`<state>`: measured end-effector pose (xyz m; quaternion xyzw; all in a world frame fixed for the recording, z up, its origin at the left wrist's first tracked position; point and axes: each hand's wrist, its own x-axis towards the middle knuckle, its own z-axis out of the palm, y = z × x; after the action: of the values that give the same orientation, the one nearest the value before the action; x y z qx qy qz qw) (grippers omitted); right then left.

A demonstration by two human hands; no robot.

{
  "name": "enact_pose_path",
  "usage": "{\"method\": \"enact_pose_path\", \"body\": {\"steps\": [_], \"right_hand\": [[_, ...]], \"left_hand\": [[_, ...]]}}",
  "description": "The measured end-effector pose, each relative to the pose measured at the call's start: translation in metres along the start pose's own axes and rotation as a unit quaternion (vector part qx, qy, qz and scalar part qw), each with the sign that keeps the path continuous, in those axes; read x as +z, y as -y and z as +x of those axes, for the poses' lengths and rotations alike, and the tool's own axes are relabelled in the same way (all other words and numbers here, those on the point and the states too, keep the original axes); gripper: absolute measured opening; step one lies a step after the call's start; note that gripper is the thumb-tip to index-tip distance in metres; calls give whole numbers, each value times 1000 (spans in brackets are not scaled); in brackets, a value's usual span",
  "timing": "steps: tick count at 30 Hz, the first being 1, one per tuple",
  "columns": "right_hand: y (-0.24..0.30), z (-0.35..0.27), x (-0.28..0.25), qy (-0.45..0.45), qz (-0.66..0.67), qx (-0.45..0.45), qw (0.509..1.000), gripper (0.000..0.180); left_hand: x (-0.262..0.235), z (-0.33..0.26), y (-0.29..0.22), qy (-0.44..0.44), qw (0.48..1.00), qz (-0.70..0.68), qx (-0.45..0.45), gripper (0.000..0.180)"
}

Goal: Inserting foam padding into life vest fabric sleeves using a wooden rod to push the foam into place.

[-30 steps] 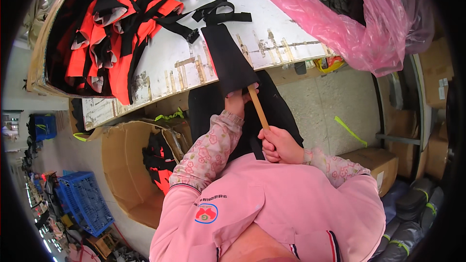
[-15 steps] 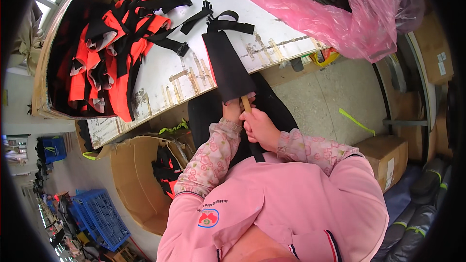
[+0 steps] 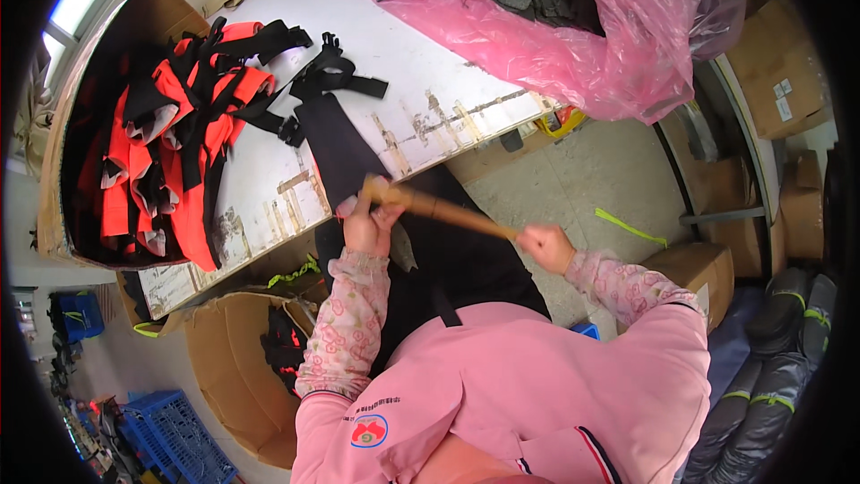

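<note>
A flat black fabric piece (image 3: 337,142) with straps and a buckle lies across the table edge, its near end at my left hand (image 3: 365,226). The fingers of that hand are closed on this end. My right hand (image 3: 546,246) is shut around one end of a wooden stick (image 3: 457,216), smeared by motion. The stick slants from the right hand up to the fingers of the left, outside the fabric. Whether its far tip touches the left fingers, I cannot tell. Below the left hand a small greyish flap (image 3: 403,249) hangs down.
An open carton (image 3: 55,161) with orange and black strapped pieces (image 3: 179,139) stands on the worn white table (image 3: 260,188). At the back, a pink plastic bag (image 3: 618,54) holds grey pads. Another carton (image 3: 228,350) sits below left; dark bundled rolls (image 3: 761,385) lie at right.
The stick has come out of the near end of the black fabric piece and swung round to the right with my right hand. My left hand and the fabric appear farther left.
</note>
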<state>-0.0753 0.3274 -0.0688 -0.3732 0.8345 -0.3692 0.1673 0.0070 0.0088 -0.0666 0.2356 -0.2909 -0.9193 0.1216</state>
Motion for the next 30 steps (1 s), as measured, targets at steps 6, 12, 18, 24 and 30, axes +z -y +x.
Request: {"method": "enact_pose_path", "body": {"steps": [6, 12, 18, 24, 30], "right_hand": [[4, 134, -54, -164, -14, 16, 986, 24], [-23, 280, -151, -343, -118, -70, 929, 25], [-43, 376, -210, -381, 401, 259, 792, 27], [-43, 394, -217, -548, 201, 158, 797, 33], [107, 302, -146, -409, -342, -282, 798, 11]], "left_hand": [[2, -5, 16, -63, 997, 22, -26, 25], [-3, -6, 16, -67, 996, 63, -12, 30], [-18, -5, 24, -67, 993, 94, 3, 30], [-20, -5, 27, -30, 995, 96, 15, 29], [-13, -5, 23, -49, 993, 108, 22, 29]]}}
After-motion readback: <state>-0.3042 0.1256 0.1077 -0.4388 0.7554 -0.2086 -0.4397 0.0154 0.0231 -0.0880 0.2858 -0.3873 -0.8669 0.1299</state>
